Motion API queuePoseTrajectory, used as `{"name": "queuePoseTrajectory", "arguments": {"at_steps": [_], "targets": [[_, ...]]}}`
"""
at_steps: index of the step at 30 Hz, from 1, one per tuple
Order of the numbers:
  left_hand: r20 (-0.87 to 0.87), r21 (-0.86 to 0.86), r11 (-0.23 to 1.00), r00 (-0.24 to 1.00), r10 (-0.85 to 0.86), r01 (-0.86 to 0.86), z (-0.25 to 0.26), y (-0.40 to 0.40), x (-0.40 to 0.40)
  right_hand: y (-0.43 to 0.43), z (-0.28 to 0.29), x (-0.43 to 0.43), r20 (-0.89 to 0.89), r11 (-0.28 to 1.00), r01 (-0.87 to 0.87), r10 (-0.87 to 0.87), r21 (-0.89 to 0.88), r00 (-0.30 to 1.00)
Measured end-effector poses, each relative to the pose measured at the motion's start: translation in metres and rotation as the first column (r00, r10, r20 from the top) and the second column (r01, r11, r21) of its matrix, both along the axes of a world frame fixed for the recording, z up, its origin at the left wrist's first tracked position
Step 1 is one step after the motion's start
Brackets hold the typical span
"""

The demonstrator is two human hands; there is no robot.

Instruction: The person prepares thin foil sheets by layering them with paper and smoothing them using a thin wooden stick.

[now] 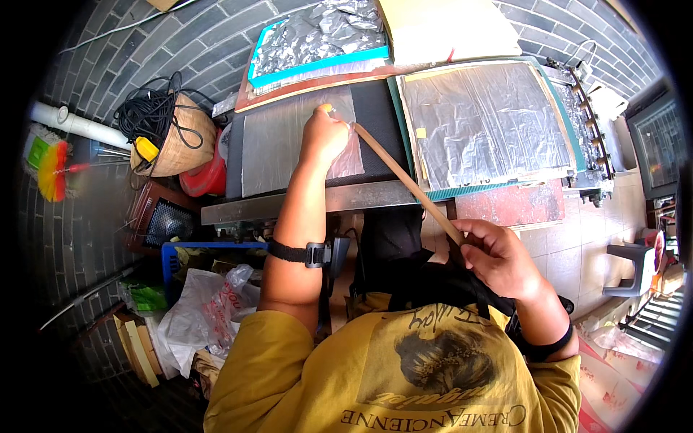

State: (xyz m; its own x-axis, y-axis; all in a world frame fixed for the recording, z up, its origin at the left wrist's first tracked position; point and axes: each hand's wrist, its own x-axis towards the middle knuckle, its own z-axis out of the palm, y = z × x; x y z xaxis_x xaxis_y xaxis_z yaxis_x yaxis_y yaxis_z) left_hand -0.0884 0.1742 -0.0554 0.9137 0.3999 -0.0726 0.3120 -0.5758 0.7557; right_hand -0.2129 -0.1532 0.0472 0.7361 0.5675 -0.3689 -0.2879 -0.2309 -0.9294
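My left hand (325,136) is over a thin translucent sheet (276,146) on a dark padded mat (377,103). Its fingers are curled, a yellow cover sits on one fingertip, and whatever lies between them is hidden. In my right hand (495,260), near the body, is the lower end of a slim wooden stick (409,181). The stick slants up and left, its far tip beside my left hand at the sheet's right part. Right of the mat lies a stack topped by a wrinkled silvery sheet (487,119), over a green board (465,190).
A blue tray (319,69) of crumpled silvery scraps stands at the back, left of a cream-coloured board (449,30). A metal edge (260,211) runs along the table front. A woven basket (187,132) with black cable stands left. A plastic bag (195,314) lies below.
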Motion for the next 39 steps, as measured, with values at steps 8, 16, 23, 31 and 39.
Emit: {"name": "queuePoseTrajectory", "arguments": {"at_steps": [8,16,23,31,39], "targets": [[0.003,0.027,0.995,0.995,0.097,-0.097,0.0,-0.002,0.006,0.001,-0.001,0.0,0.088,0.999,-0.021,0.023,-0.029,0.996],[-0.068,0.144,0.988,0.995,0.072,-0.062,0.021,-0.013,0.0,-0.001,-0.005,0.0,0.101,0.998,-0.027,0.032,-0.049,0.994],[-0.015,0.078,0.991,0.994,0.107,-0.106,0.015,0.004,-0.004,-0.001,-0.006,0.0,0.102,1.0,-0.001,0.004,-0.031,0.995],[0.043,-0.248,0.969,0.999,0.025,-0.013,0.027,0.028,-0.011,-0.007,-0.01,-0.002,0.201,0.997,-0.003,0.019,-0.081,0.979],[0.26,-0.123,0.98,0.958,-0.122,0.158,0.047,0.021,0.051,-0.011,0.008,-0.005,0.326,0.997,0.033,-0.008,-0.069,0.945]]}}
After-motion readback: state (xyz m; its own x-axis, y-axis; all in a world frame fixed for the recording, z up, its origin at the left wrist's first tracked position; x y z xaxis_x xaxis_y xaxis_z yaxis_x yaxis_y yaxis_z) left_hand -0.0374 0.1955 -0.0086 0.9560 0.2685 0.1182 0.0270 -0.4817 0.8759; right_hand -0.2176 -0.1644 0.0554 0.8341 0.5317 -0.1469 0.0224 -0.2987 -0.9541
